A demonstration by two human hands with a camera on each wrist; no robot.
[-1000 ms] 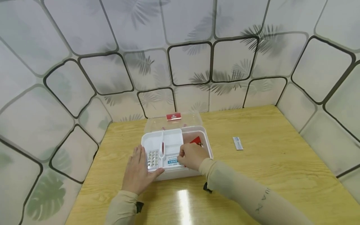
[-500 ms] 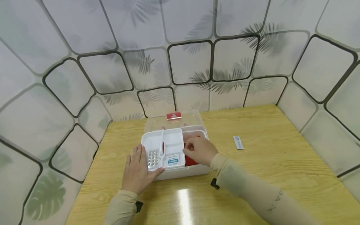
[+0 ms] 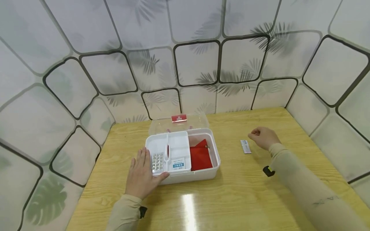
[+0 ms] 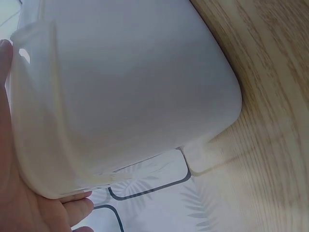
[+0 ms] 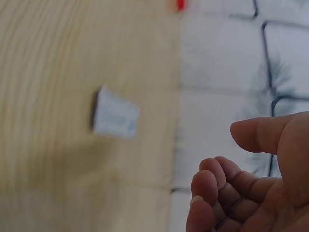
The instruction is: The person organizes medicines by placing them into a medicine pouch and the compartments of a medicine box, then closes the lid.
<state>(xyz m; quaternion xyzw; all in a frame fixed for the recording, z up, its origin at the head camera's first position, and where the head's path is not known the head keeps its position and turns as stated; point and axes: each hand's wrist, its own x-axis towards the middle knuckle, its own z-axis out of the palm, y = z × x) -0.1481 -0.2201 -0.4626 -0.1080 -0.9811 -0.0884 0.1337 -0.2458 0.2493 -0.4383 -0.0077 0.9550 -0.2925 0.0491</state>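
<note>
Sachet (image 3: 245,146), small, white and blue, lies flat on the wooden surface (image 3: 260,192), right of the open white box (image 3: 212,175); we see its long axis running near-to-far, tilted slightly left at the far end. Our right hand (image 3: 263,137) hovers just beside it, arm reaching forward, fingers loosely curled and holding nothing. Our left hand (image 3: 143,175) rests flat against the box's left front corner, fingers straight. The right wrist view, blurred, shows the curled fingers (image 5: 217,186) apart from the sachet (image 5: 115,116). The left wrist view shows only the box wall (image 4: 135,87) against the palm.
</note>
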